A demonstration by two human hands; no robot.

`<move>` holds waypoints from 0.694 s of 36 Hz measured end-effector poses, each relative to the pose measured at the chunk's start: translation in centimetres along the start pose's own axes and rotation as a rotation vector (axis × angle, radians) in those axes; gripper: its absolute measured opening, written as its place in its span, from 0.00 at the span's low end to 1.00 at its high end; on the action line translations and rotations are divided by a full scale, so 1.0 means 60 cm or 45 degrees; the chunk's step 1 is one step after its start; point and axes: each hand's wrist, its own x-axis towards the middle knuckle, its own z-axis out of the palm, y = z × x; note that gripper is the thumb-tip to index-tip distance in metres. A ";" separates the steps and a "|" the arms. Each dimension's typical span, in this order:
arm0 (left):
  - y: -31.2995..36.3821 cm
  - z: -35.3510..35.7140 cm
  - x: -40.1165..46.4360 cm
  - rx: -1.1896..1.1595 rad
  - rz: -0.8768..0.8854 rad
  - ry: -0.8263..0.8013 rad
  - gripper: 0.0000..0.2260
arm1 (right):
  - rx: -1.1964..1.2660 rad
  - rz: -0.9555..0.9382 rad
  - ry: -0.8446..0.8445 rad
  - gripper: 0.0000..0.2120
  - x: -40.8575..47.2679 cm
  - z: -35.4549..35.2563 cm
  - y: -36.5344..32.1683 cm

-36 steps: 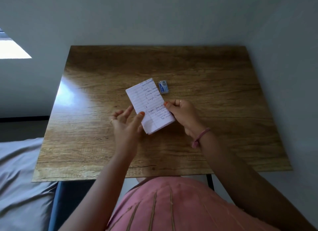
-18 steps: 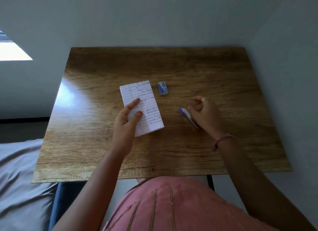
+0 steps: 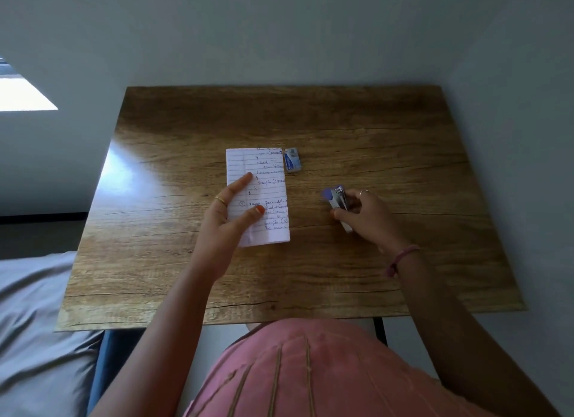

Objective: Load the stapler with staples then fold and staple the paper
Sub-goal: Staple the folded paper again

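Observation:
A folded sheet of lined paper (image 3: 264, 180) with handwriting lies on the wooden table (image 3: 388, 143). My left hand (image 3: 226, 227) holds it at its lower left, thumb on top and a finger stretched across the sheet. To the right of the paper, my right hand (image 3: 366, 220) grips a small blue and silver stapler (image 3: 337, 200) just above the table. A small blue box of staples (image 3: 292, 160) sits against the paper's top right corner.
The table stands in a corner, with a grey wall (image 3: 279, 37) behind it and another at the right. A grey bed (image 3: 34, 323) lies low at the left.
My right hand let go of the paper, moved right and picked up the stapler. My left hand took hold of the paper and straightened it flat on the table.

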 end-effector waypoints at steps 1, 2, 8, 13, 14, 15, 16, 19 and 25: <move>0.003 0.000 0.000 -0.002 -0.008 -0.020 0.24 | 0.193 0.067 -0.046 0.21 -0.002 -0.003 -0.001; 0.005 -0.001 0.001 0.000 -0.018 -0.036 0.25 | 0.400 0.144 -0.112 0.20 -0.004 -0.007 -0.002; 0.011 -0.005 0.009 0.011 -0.066 -0.088 0.26 | 1.190 0.272 -0.564 0.13 -0.023 -0.016 -0.003; 0.014 -0.004 0.017 0.036 -0.064 -0.123 0.29 | 1.332 0.251 -0.792 0.16 -0.032 -0.009 -0.012; 0.016 -0.003 0.018 0.040 -0.057 -0.134 0.29 | 1.348 0.254 -0.825 0.15 -0.033 -0.008 -0.014; 0.018 -0.001 0.019 0.045 -0.053 -0.144 0.30 | 1.358 0.253 -0.853 0.15 -0.035 -0.008 -0.017; 0.021 -0.001 0.020 0.054 -0.049 -0.153 0.30 | 1.354 0.250 -0.875 0.15 -0.037 -0.008 -0.021; 0.032 0.003 0.022 0.119 -0.029 -0.171 0.30 | 1.282 0.211 -0.915 0.14 -0.039 -0.008 -0.031; 0.058 0.016 0.023 0.337 0.061 -0.215 0.30 | 1.116 0.120 -1.028 0.21 -0.042 -0.012 -0.055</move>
